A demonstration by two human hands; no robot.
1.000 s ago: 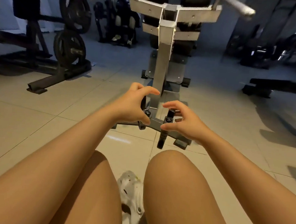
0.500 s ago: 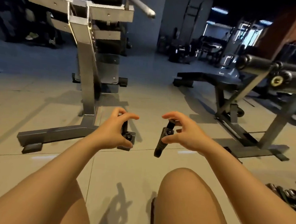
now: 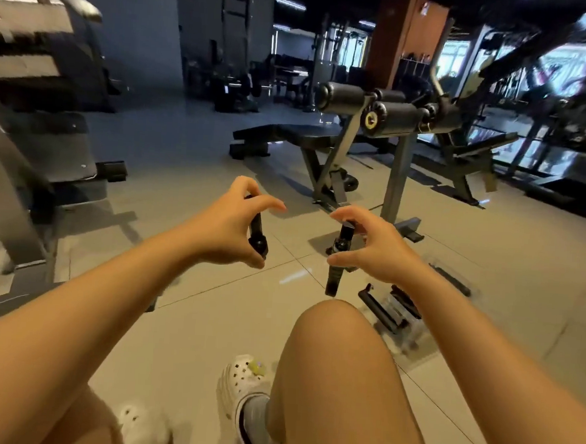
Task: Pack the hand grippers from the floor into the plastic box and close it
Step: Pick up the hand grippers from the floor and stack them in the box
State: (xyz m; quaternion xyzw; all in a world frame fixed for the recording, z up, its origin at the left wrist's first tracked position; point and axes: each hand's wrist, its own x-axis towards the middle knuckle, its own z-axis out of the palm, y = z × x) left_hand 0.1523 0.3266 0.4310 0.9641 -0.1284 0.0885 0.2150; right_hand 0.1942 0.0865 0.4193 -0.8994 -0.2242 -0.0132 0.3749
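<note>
Two black bar-handled hand grippers (image 3: 258,233) hang pinched in air, one in left hand (image 3: 229,228), other (image 3: 338,259) in right hand (image 3: 375,247). View has swung right, revealing clear plastic box (image 3: 413,311) near right, ready for packing.

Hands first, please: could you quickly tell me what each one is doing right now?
Left hand: holds a black hand gripper, fingers curled round it.
Right hand: pinches a second black hand gripper.
</note>
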